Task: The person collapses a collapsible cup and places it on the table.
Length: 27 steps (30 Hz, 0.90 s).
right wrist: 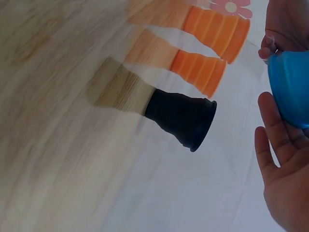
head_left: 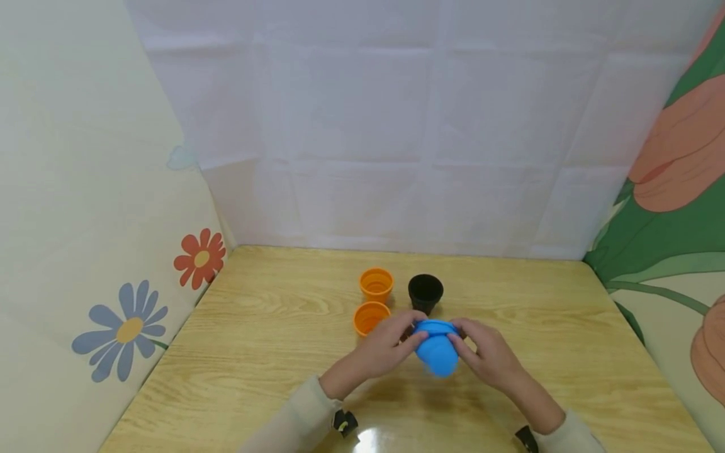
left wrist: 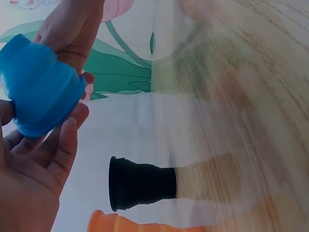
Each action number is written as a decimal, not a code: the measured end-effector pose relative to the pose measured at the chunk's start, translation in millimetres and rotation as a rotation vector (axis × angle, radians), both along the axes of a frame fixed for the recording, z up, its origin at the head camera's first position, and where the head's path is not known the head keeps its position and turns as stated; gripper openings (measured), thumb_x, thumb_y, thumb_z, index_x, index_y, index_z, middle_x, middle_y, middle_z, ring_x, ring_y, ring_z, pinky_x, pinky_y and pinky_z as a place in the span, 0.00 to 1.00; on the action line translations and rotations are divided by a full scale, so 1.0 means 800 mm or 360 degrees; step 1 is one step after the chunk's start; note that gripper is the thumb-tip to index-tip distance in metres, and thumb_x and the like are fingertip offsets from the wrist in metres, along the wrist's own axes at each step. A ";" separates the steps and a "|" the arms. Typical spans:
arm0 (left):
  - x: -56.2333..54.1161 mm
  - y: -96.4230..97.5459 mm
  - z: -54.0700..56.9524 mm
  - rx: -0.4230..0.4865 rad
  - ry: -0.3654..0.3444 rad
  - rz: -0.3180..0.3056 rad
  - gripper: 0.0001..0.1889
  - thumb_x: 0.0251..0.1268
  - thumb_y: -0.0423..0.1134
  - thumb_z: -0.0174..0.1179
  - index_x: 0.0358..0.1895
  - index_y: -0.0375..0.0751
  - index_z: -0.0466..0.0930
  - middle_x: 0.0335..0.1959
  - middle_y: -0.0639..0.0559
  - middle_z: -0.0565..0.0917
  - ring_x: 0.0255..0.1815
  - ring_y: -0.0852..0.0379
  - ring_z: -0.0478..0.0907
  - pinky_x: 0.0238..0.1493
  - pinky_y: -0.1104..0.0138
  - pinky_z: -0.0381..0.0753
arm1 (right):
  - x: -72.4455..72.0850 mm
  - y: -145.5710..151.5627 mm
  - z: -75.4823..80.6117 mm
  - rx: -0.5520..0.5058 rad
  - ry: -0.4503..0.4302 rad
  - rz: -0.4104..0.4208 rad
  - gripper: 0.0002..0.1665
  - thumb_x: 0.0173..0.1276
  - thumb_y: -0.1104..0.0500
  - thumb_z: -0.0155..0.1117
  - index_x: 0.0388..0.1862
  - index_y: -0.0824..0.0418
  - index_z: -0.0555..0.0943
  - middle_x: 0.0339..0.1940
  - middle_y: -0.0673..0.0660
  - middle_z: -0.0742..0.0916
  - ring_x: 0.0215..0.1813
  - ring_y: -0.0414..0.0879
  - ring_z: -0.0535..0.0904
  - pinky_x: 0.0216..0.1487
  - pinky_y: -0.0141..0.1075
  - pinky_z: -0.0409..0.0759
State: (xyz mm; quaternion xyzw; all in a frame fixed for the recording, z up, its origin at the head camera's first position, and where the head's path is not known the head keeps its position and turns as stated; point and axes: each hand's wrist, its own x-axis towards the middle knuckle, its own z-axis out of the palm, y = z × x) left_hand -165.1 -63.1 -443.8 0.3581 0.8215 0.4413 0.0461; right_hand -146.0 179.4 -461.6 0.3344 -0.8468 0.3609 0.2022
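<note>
two hands [head_left: 384, 347] [head_left: 490, 353] holding blue cup [head_left: 438, 353] (tilted), black cup [head_left: 425, 292] beyond

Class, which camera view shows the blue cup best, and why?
The left wrist view: the blue cup looks large there, its stepped side nearly all in frame. The head view shows it much smaller, between the left hand and right hand. The right wrist view cuts it off at the right edge.

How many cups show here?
4: the blue cup, held by the left hand and right hand; the black cup on the table beyond; the far orange cup and near orange cup, left of the black one.
</note>
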 end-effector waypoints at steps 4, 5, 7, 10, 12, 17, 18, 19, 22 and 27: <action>0.000 0.000 -0.003 0.0004 -0.0082 -0.0080 0.16 0.81 0.42 0.50 0.64 0.42 0.70 0.53 0.49 0.81 0.45 0.62 0.78 0.47 0.72 0.82 | -0.002 0.001 -0.001 0.0054 0.0176 -0.0060 0.05 0.72 0.67 0.64 0.45 0.63 0.82 0.36 0.52 0.88 0.37 0.40 0.83 0.37 0.36 0.86; 0.000 0.000 -0.003 0.0004 -0.0076 -0.0091 0.16 0.81 0.41 0.51 0.64 0.42 0.69 0.54 0.49 0.81 0.45 0.62 0.78 0.46 0.72 0.82 | -0.002 0.001 -0.001 0.0057 0.0199 -0.0067 0.05 0.73 0.66 0.63 0.45 0.63 0.82 0.36 0.52 0.88 0.37 0.40 0.83 0.37 0.36 0.86; 0.000 0.000 -0.004 0.0008 -0.0031 -0.0104 0.16 0.80 0.39 0.52 0.64 0.41 0.69 0.52 0.49 0.81 0.43 0.63 0.78 0.43 0.72 0.82 | -0.002 0.002 -0.002 0.0040 0.0204 -0.0054 0.04 0.73 0.66 0.63 0.45 0.63 0.82 0.36 0.52 0.88 0.37 0.40 0.83 0.37 0.36 0.86; -0.001 0.001 -0.004 0.0028 0.0038 -0.0101 0.15 0.80 0.38 0.53 0.63 0.41 0.69 0.49 0.49 0.81 0.39 0.64 0.76 0.39 0.73 0.81 | -0.001 0.002 -0.002 -0.0028 0.0104 -0.0006 0.06 0.74 0.68 0.61 0.47 0.63 0.82 0.37 0.51 0.88 0.38 0.39 0.83 0.38 0.35 0.85; -0.001 0.003 -0.004 0.0042 0.0085 -0.0087 0.14 0.80 0.37 0.52 0.62 0.40 0.69 0.47 0.50 0.80 0.37 0.63 0.74 0.38 0.74 0.80 | 0.000 0.002 -0.001 -0.0090 0.0006 0.0043 0.10 0.74 0.70 0.59 0.50 0.63 0.81 0.39 0.51 0.88 0.40 0.38 0.83 0.40 0.35 0.86; 0.000 0.003 -0.005 0.0081 0.0141 -0.0033 0.14 0.82 0.38 0.48 0.63 0.38 0.68 0.50 0.48 0.80 0.44 0.58 0.75 0.50 0.69 0.82 | 0.002 0.002 0.000 -0.0197 -0.0157 0.0196 0.20 0.72 0.73 0.59 0.61 0.65 0.78 0.49 0.55 0.88 0.48 0.42 0.85 0.48 0.40 0.86; 0.000 0.003 -0.005 0.0081 0.0146 -0.0028 0.14 0.83 0.38 0.47 0.63 0.38 0.68 0.52 0.47 0.80 0.46 0.57 0.76 0.53 0.68 0.82 | 0.002 0.002 0.000 -0.0199 -0.0159 0.0222 0.21 0.71 0.74 0.60 0.62 0.65 0.77 0.50 0.55 0.88 0.49 0.42 0.84 0.49 0.40 0.86; 0.000 0.002 -0.006 0.0078 0.0144 -0.0026 0.14 0.83 0.39 0.46 0.64 0.38 0.68 0.53 0.47 0.80 0.47 0.57 0.76 0.55 0.66 0.82 | 0.002 0.001 0.000 -0.0197 -0.0146 0.0241 0.23 0.70 0.74 0.61 0.62 0.65 0.77 0.50 0.55 0.87 0.49 0.43 0.84 0.50 0.40 0.86; 0.001 -0.002 -0.007 0.0063 0.0103 -0.0048 0.15 0.84 0.40 0.44 0.65 0.39 0.68 0.54 0.48 0.79 0.49 0.57 0.75 0.56 0.66 0.81 | 0.001 -0.001 0.000 -0.0163 -0.0059 0.0249 0.23 0.68 0.75 0.62 0.61 0.65 0.77 0.49 0.56 0.87 0.48 0.43 0.84 0.49 0.37 0.85; 0.001 -0.006 -0.004 0.0059 0.0042 -0.0115 0.16 0.84 0.42 0.43 0.64 0.39 0.70 0.50 0.49 0.80 0.44 0.60 0.74 0.47 0.69 0.81 | 0.000 -0.001 0.000 -0.0061 0.0162 0.0165 0.18 0.70 0.72 0.62 0.58 0.68 0.78 0.47 0.57 0.87 0.46 0.45 0.85 0.45 0.39 0.87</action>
